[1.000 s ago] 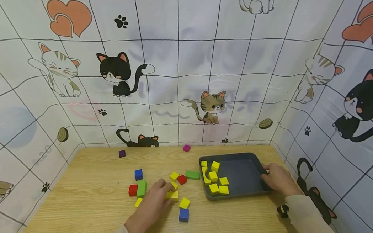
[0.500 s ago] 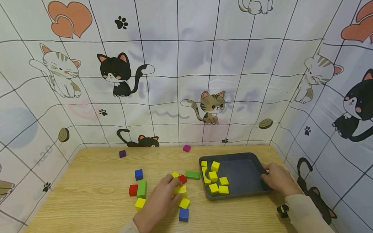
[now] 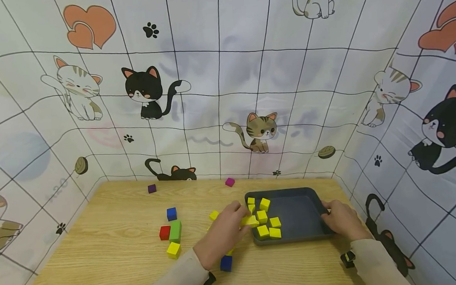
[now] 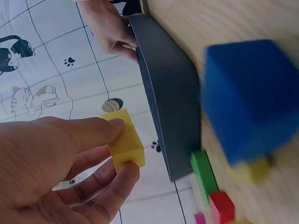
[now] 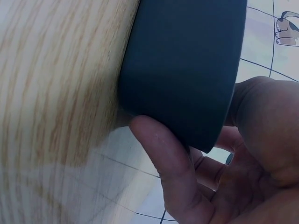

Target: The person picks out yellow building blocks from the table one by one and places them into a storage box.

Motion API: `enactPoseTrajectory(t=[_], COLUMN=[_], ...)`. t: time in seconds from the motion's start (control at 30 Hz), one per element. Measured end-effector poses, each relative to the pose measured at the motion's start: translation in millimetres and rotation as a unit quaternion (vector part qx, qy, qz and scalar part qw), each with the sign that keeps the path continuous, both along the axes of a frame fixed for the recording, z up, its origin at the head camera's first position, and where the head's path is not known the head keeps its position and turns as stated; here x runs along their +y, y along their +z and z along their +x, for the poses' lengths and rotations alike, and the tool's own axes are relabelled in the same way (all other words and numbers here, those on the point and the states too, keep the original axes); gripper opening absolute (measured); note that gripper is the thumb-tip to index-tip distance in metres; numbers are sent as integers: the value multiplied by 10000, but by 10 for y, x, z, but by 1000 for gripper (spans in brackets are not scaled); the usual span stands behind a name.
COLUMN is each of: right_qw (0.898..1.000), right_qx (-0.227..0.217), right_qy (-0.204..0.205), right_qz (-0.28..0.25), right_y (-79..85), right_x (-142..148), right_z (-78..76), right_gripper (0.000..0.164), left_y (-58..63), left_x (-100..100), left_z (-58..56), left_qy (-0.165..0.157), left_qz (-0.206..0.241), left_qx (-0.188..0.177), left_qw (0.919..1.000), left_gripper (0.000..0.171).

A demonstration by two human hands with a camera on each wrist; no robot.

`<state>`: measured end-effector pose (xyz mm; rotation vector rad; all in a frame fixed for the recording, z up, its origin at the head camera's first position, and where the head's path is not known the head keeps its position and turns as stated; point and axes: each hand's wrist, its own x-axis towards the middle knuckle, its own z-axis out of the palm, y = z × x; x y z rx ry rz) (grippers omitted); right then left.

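My left hand [image 3: 223,232] pinches a yellow block [image 4: 127,142] between thumb and fingertips, over the left rim of a dark grey tray [image 3: 296,212]. Several yellow blocks [image 3: 261,216] lie in the tray's left part. With the right hand [image 3: 345,220] I grip the tray's right end; in the right wrist view the thumb [image 5: 161,144] presses on its outer wall. Below my left wrist sits a blue block [image 3: 226,263]. Green and red blocks beside the tray are hidden by my left hand in the head view, but the left wrist view shows a green block [image 4: 204,175] and a red block [image 4: 222,206].
Left on the wooden table [image 3: 113,245] are a blue cube [image 3: 171,214], a red cube [image 3: 164,232], a green block [image 3: 175,231] and a yellow cube [image 3: 173,250]. A dark purple cube [image 3: 152,188] and a magenta cube [image 3: 229,182] lie near the back wall.
My left hand has picked up the yellow block from among the loose blocks and carried it right to the tray's left rim. The right hand stays on the tray.
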<state>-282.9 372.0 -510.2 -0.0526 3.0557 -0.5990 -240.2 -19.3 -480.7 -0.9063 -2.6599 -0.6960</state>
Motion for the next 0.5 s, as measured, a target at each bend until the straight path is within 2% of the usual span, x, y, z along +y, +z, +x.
enactPoseTrajectory(t=[0.27,0.5], right_qw=[10000,10000], right_qx=[6,-33], right_qy=[-1,1], right_qz=[47,-1], right_y=[5,10], right_x=[19,4], right_z=[-15,-2], right_gripper=[52,52], left_y=[57,134], left_x=[478,852], left_z=[-251,-445], left_qy=[-152,-27], left_qz=[-286,-583], left_qx=[84,-218], left_qw=[9994,9981], left_gripper=[34,30])
